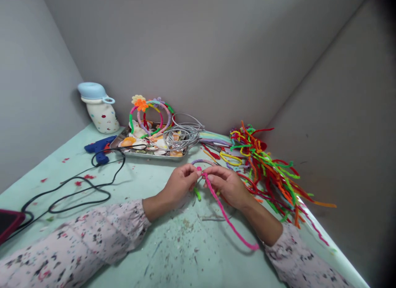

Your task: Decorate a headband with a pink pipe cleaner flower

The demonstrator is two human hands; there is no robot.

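Both hands meet over the middle of the table. My left hand (182, 180) is closed, its thumb and fingers pinching a hoop wrapped in fuzzy pipe cleaner, pink at the pinch. A lavender stretch of the hoop (202, 161) curves behind the hands, and a green end (197, 193) shows below them. Closed close beside it, my right hand (228, 185) pinches a bright pink pipe cleaner (227, 218), whose loose tail slants down to the right above the table. The fingers partly hide where the pink strand meets the hoop.
A metal tray (148, 156) holds craft pieces, finished flower hoops (151, 114) and coiled grey wire (185, 135). Left are a blue glue gun (100, 147), its black cord (83, 191) and a bottle (102, 114). Many pipe cleaners (272, 176) and yellow-handled scissors (231, 159) lie right.
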